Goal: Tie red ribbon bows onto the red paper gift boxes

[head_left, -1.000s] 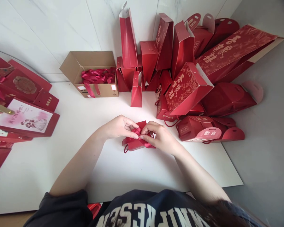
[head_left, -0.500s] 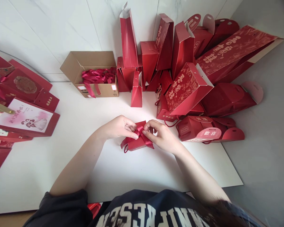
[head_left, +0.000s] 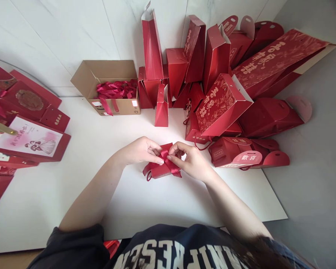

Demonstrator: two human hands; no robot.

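A small red gift bag (head_left: pixel 159 170) lies flat on the white board (head_left: pixel 145 201) in front of me, with a red satin ribbon (head_left: pixel 170 164) across its top. My left hand (head_left: pixel 141 150) rests on the bag's left side, thumb and fingers pinched on the ribbon. My right hand (head_left: pixel 190 160) is curled at the bag's right side, fingertips pinching the same ribbon near its knot. The two hands almost touch above the bag.
An open cardboard box (head_left: pixel 109 87) of red ribbons sits at the back. Several red gift bags (head_left: pixel 218 101) stand and lie piled at the back right. Flat red cards and boxes (head_left: pixel 28 123) lie at the left edge. Grey floor lies to the right.
My right hand has lifted slightly and drawn the ribbon up from the bag's lower right toward its middle. The left hand stays put.
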